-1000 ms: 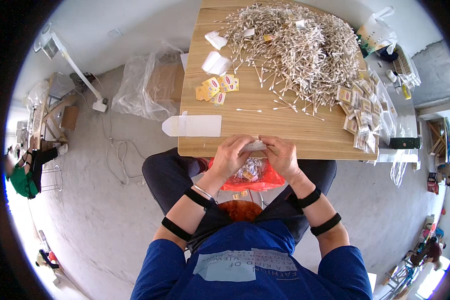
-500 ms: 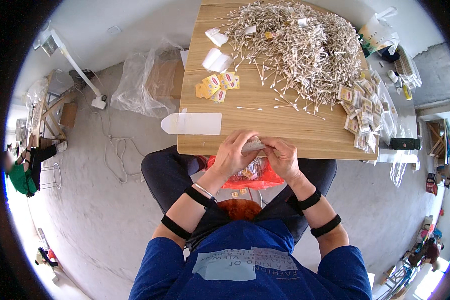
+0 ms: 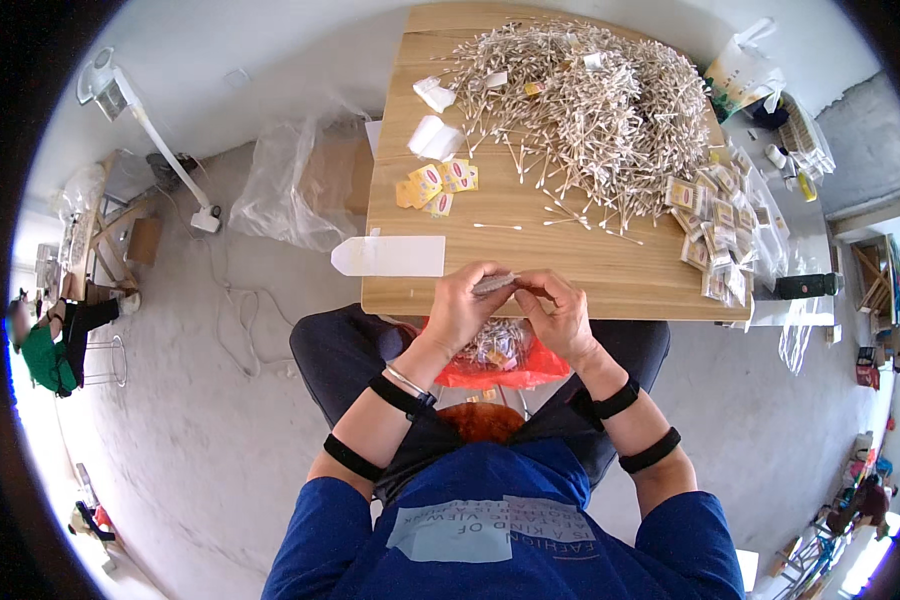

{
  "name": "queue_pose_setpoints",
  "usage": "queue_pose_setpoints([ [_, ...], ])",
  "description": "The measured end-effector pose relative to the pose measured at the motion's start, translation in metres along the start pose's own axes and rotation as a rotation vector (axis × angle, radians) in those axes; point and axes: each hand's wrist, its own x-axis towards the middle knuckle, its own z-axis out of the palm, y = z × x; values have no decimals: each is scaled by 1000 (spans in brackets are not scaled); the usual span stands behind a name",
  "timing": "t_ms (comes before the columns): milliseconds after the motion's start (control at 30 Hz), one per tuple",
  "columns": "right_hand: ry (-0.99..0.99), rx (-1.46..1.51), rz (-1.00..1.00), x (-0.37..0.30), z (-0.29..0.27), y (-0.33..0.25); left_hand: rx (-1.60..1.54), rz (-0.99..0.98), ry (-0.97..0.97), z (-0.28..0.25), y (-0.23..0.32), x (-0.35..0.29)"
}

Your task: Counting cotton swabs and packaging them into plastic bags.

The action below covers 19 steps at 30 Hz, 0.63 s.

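Note:
My left hand (image 3: pixel 463 308) is closed round a small whitish packet (image 3: pixel 494 284) just above the table's near edge. Fingers of my right hand (image 3: pixel 558 312) pinch together at the packet's right end. What is inside the packet is too small to make out. Beyond the hands, a large heap of cotton swabs (image 3: pixel 610 120) covers the far part of the wooden table (image 3: pixel 410 295). Several yellow-and-white cards (image 3: pixel 426 180) lie at the left, near folded white plastic bags (image 3: pixel 435 138). Filled swab packets (image 3: pixel 715 225) are piled at the right edge.
A white pointed strip (image 3: pixel 390 256) overhangs the table's left edge. Below my hands, between my knees, sits a red plastic bag (image 3: pixel 530 368) with things inside. Clear plastic sheeting (image 3: pixel 295 195) stands on the floor at left. Another person (image 3: pixel 45 345) sits far left.
The packet has tilted so that it looks thinner, and my right fingers have shifted slightly left along it. The view has moved a little.

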Motion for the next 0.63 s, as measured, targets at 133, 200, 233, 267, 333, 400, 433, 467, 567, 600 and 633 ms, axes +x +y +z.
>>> queue_pose_setpoints([
  [133, 28, 119, 37, 4, -2, -10, -41, -37, -28, -8, 9, 2],
  [200, 14, 34, -61, 12, -1, -16, -80, -27, -47, -10, 13, 3],
  [233, 19, 32, -66, 14, -2, -16, -80, -21, -48, -10, 15, 3],
  [267, -3, 7, -42, 15, -2, -14, -33, -29, -40, -8, 17, 4],
  [333, -24, -16, -21, 17, -1, -8, 17, -34, -31, -7, 17, 2],
  [400, -49, -19, -93, 18, 1, 1, 52, 71, 21, -4, 3, -1],
  [433, -49, -19, -93, 18, 3, 5, 53, 71, 22, -4, -4, -3],
  [467, -20, -44, -133, 18, 5, 8, 46, 57, 13, -6, -12, -4],
  [567, 1, -93, -189, 17, 9, 18, -122, -45, -11, -4, -23, -6],
  [600, -6, -119, -209, 16, 10, 21, -281, -130, -24, -2, -25, -6],
  [633, -9, -116, -208, 17, 12, 22, -351, -113, -36, -2, -26, -8],
])
